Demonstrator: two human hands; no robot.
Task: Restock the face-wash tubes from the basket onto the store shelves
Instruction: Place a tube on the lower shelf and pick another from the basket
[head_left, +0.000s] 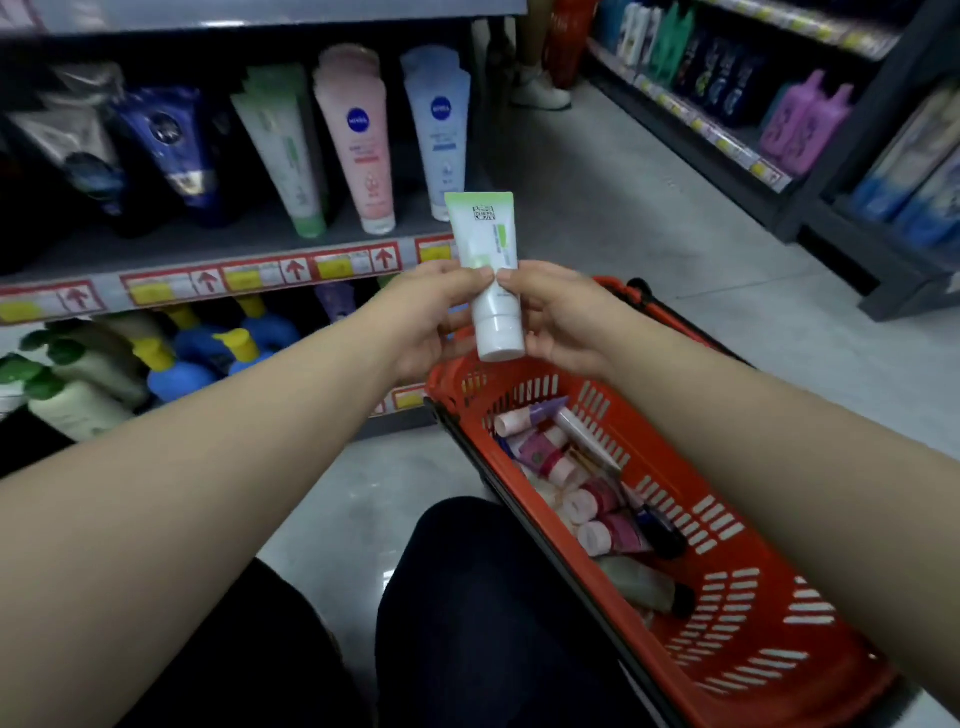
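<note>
A white face-wash tube (488, 249) with a green top end stands cap down in front of me, above the orange basket (779, 639). My left hand (421, 317) pinches it from the left and my right hand (561, 322) grips it from the right, both around its lower half. Several pink and white tubes (587, 499) lie inside the basket on the floor. The shelf (223, 244) at upper left holds leaning tubes: green and white (283, 150), pink (358, 140) and pale blue (439, 130).
Dark pouches (161, 145) fill the shelf's left part. The lower shelf holds bottles with green, yellow and blue parts (171, 358). My knees (467, 613) are at the bottom. A second shelving unit (779, 130) lines the aisle's right side; another person's shoe (540, 93) shows far back.
</note>
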